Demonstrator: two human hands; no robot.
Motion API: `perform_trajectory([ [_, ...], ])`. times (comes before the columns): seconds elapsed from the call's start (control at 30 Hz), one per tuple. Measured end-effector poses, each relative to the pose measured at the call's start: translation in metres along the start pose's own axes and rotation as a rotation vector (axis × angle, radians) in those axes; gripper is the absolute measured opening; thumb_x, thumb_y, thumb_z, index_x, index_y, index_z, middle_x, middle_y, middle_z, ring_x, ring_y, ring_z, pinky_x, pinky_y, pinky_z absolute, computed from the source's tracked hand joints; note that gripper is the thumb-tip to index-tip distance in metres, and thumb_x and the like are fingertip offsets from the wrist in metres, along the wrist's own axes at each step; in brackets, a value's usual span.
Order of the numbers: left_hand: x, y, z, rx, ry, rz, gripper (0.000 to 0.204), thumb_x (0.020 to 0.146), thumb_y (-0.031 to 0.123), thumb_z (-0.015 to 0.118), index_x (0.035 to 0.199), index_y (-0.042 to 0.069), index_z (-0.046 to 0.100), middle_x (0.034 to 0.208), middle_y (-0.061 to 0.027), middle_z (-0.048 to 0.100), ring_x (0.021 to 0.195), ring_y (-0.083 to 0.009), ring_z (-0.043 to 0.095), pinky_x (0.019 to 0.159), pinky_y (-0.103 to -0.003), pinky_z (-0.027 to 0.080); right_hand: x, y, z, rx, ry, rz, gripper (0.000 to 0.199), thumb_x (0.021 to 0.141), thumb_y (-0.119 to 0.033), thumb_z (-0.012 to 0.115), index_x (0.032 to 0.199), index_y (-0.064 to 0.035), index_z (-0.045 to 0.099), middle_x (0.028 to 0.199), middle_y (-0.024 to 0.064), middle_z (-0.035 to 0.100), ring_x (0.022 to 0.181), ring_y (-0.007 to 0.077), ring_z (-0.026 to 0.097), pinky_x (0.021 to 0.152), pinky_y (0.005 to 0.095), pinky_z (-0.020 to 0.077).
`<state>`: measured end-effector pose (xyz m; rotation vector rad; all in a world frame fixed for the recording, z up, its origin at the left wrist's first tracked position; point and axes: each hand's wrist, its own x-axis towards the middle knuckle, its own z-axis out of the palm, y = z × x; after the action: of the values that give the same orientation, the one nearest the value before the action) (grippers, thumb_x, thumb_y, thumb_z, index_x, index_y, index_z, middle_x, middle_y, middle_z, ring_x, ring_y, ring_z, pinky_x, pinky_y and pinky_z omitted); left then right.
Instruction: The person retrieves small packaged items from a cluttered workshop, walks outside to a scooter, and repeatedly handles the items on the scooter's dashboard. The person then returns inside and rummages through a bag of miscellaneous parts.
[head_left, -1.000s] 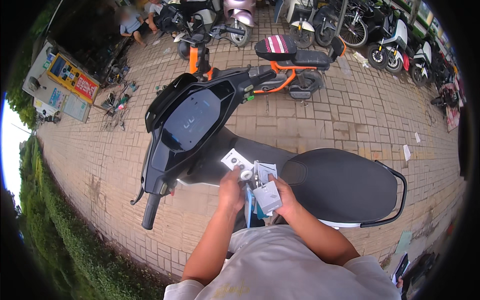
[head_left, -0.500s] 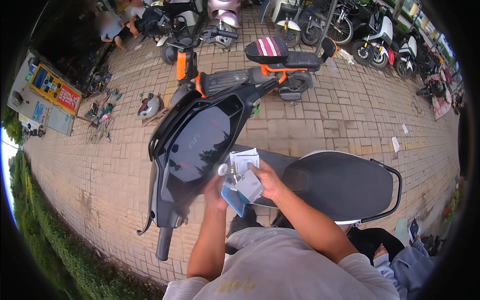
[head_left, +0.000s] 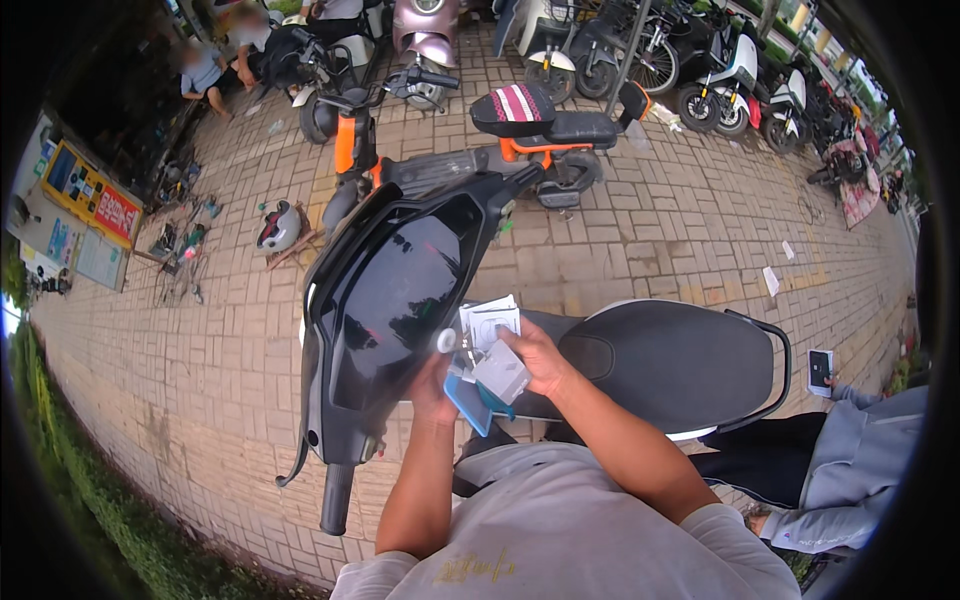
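A small stack of things is held between both hands above the black scooter (head_left: 400,330), just where its glossy dark front panel meets the wide black padded seat (head_left: 670,360). The left hand (head_left: 432,375) is closed under a flat blue card-shaped case (head_left: 465,402), its grip pressed up against the underside. The right hand (head_left: 535,352) is curled over the top, thumb and fingers pinching a small grey-white rectangular box (head_left: 500,372) against that case. Behind them a white printed paper leaflet (head_left: 488,322) stands up, and a small round white piece (head_left: 446,341) shows at the left edge (what it is cannot be made out at this size).

Several loose things are carried at once with no worktop under them, so the likeliest trouble is judged to be a slip. If the right pinch is eased to sort the stack, the small round piece or the box could slide off, strike the sloping panel and roll onto the brick paving (head_left: 230,400). The leaflet seems only lightly trapped and could be taken by a gust. A second person in grey sleeves (head_left: 850,480), holding a phone, sits close at the right, and an elbow could be jogged from that side.
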<state>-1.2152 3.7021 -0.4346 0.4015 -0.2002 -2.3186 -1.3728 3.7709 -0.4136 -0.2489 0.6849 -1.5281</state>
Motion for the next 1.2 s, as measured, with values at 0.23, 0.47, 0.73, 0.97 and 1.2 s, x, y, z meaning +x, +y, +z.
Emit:
perform_trajectory([
  [0.23, -0.036, -0.028, 0.005, 0.216, 0.149, -0.112, 0.028, 0.088, 0.033, 0.059, 0.102, 0.009, 0.06, 0.084, -0.006, 0.057, 0.088, -0.0217, 0.052, 0.08, -0.035, 0.043, -0.06, -0.015, -0.045, -0.334, -0.144, -0.067, 0.024, 0.078, 0.001, 0.066, 0.101, -0.0032, 0.06, 0.107, 0.0084, 0.056, 0.1, 0.0171, 0.057, 0.089, 0.0329, 0.0468],
  [0.47, -0.077, -0.044, 0.064, 0.434, -0.34, -0.022, 0.023, 0.088, 0.031, 0.061, 0.094, 0.008, 0.064, 0.093, -0.0104, 0.054, 0.113, -0.0362, 0.045, 0.088, -0.049, 0.042, -0.137, -0.033, -0.038, -0.224, 0.085, -0.069, 0.023, 0.077, 0.004, 0.065, 0.099, -0.001, 0.06, 0.107, 0.0122, 0.057, 0.099, 0.0217, 0.058, 0.086, 0.0334, 0.0475],
  [0.73, -0.083, -0.064, 0.08, 0.115, -0.578, -0.248, 0.103, 0.076, 0.081, 0.001, 0.061, -0.001, 0.061, 0.108, -0.0218, 0.06, 0.125, -0.0463, 0.035, 0.102, -0.059, 0.022, -0.153, -0.035, -0.052, 0.117, 0.169, -0.091, 0.004, 0.081, 0.0, 0.058, 0.08, -0.0029, 0.062, 0.09, 0.017, 0.062, 0.084, 0.0242, 0.064, 0.071, 0.0331, 0.0557],
  [0.97, -0.08, -0.072, 0.096, 0.784, 0.058, -0.506, 0.027, 0.075, 0.014, 0.076, 0.09, 0.002, 0.056, 0.095, -0.0083, 0.056, 0.092, -0.0167, 0.056, 0.075, -0.029, 0.048, -0.15, -0.036, -0.046, -0.109, 0.05, -0.135, 0.004, 0.082, -0.001, 0.058, 0.082, -0.0037, 0.06, 0.091, 0.0135, 0.061, 0.079, 0.0193, 0.063, 0.071, 0.0295, 0.0539],
  [1.2, -0.067, -0.073, 0.098, 0.813, 0.134, -0.481, 0.019, 0.081, 0.012, 0.071, 0.081, -0.002, 0.059, 0.074, -0.0075, 0.062, 0.065, -0.0126, 0.058, 0.058, -0.024, 0.048, -0.136, -0.058, -0.033, -0.225, 0.014, -0.061, 0.034, 0.085, -0.001, 0.055, 0.118, -0.0049, 0.055, 0.11, 0.0141, 0.061, 0.102, 0.0217, 0.06, 0.085, 0.032, 0.0506],
])
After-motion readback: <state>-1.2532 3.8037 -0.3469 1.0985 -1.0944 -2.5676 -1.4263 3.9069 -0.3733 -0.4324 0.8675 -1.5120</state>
